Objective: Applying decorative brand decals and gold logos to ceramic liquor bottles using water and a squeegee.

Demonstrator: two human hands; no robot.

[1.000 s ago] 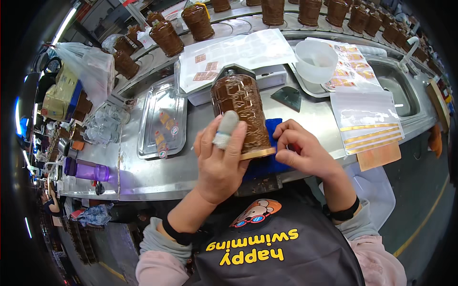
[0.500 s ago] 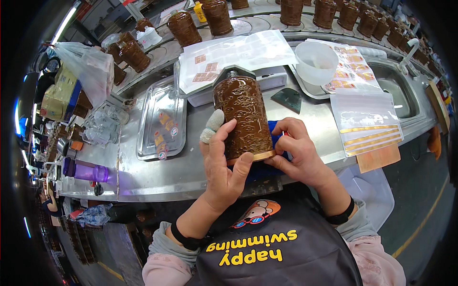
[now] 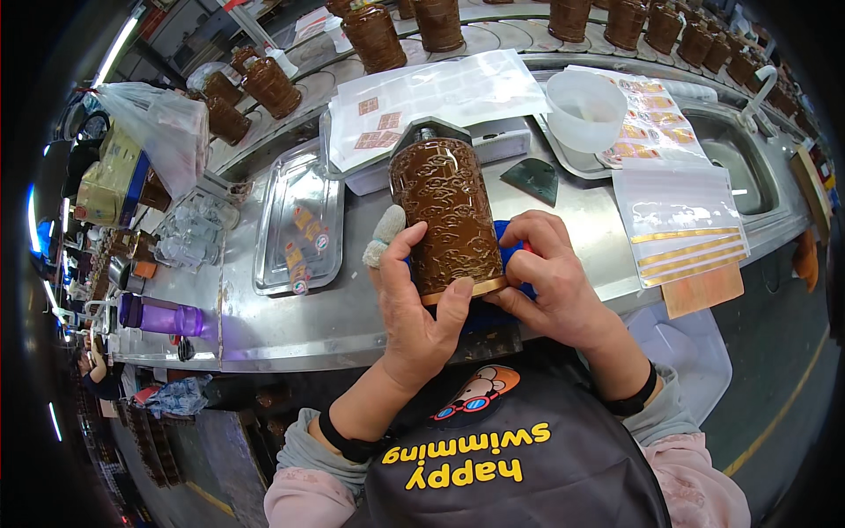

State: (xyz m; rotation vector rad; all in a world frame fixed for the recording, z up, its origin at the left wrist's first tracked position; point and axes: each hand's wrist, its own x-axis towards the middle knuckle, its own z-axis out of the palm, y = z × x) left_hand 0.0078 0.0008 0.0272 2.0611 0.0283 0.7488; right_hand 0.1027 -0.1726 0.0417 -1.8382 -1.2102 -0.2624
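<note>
A brown bottle (image 3: pixel 444 216) with raised cloud-like patterns leans away from me, its base toward me. Around its lower edge runs a gold strip (image 3: pixel 489 285). My left hand (image 3: pixel 414 308) is closed round the bottle's lower left side, thumb over the base edge; a pale finger cover (image 3: pixel 385 236) sits on one finger. At the base's right end, my right hand (image 3: pixel 559 282) is pinched against the gold strip, other fingers curled. Blue cloth (image 3: pixel 526 289) shows beside and under the bottle. The bottle's underside is hidden.
A dark flat scraper (image 3: pixel 532 181) lies right of the bottle. Further right are a translucent tub (image 3: pixel 585 112), label sheets, a sheet of gold strips (image 3: pixel 687 236) and a sink (image 3: pixel 744 163). A metal tray (image 3: pixel 297 238) stands left. Brown bottles line the conveyor (image 3: pixel 493 37) behind.
Bottles on the conveyor have moved to the right. Both hands keep their grip, and the bottle in them has shifted only slightly.
</note>
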